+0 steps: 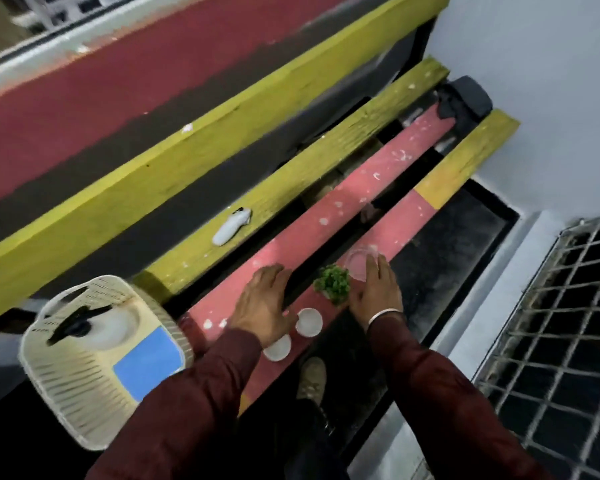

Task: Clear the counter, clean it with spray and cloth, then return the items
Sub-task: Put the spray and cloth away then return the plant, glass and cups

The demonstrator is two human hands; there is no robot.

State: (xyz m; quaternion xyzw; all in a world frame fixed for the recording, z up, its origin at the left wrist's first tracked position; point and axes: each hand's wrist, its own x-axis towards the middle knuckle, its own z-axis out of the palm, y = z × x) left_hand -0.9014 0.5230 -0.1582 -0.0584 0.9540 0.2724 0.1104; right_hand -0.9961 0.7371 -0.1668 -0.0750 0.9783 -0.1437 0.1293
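light: dim, even | shadows: soft | blur: motion smear throughout | edges: wide-angle bending

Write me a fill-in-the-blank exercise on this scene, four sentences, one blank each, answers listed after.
1. The cloth lying in the basket is ____ in colour.
2. The green plant sits between the person's two ____.
3. The number of small white cups near the left hand is ____.
4. The right hand reaches over a clear glass bowl with fingers ____.

Answers: blue; hands; two; straight
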